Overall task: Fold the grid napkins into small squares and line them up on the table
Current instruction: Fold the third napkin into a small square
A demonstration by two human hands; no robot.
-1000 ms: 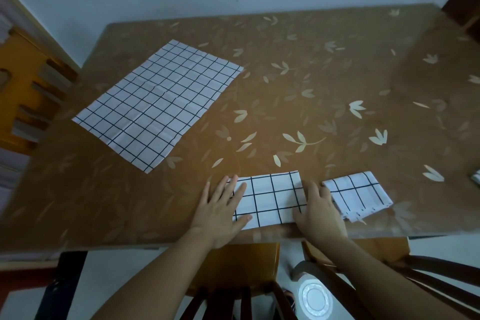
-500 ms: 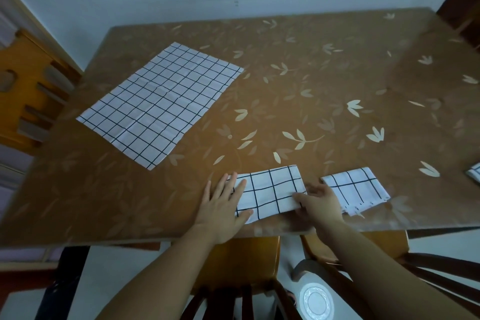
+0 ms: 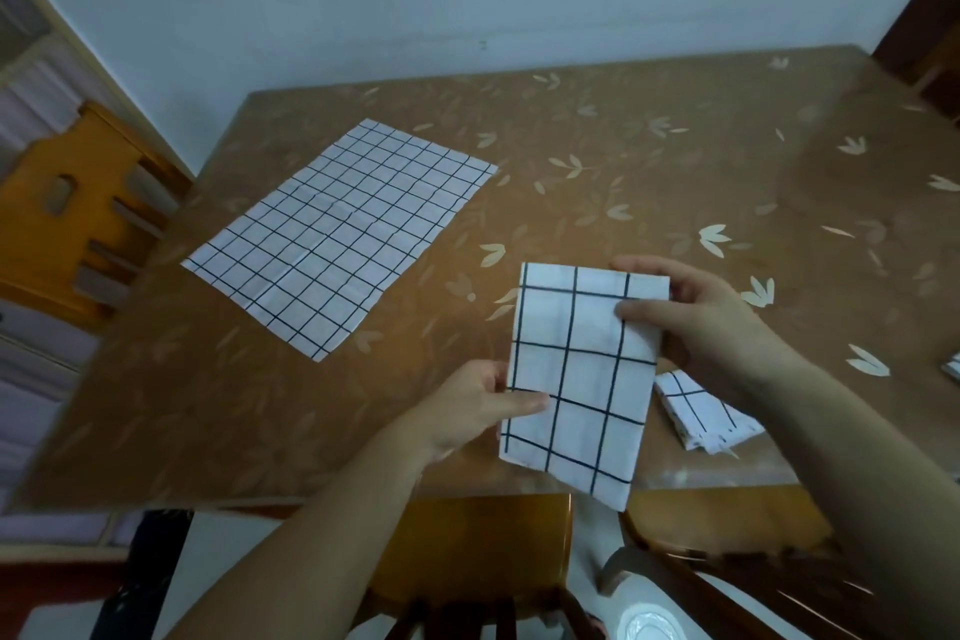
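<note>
Table (image 3: 623,161), covered with a brown leaf-patterned cloth, is the landmark for all positions below. Flat napkin (image 3: 343,234), fully unfolded, lies on the table's left half, well apart from the hands; it appears untouched, so its folding is judged still to come. Strip (image 3: 576,379), a napkin folded to a long rectangle, is held lifted above the table's near edge, its lower corner hanging past that edge; by its shape at least one more fold is needed before it becomes a small square. Right hand (image 3: 696,322) pinches the strip's upper right part, thumb on the front face, the other fingers curled behind. Left hand (image 3: 478,405) pinches the strip's left edge lower down, thumb on the front. Square (image 3: 701,416), a finished small fold, rests on the table near its near edge, just right of the strip and partly hidden by the right forearm. A sliver of grid cloth (image 3: 953,369) shows at the table's far right; its state cannot be told. Judged progress: one square laid, one napkin midway, one unstarted.
</note>
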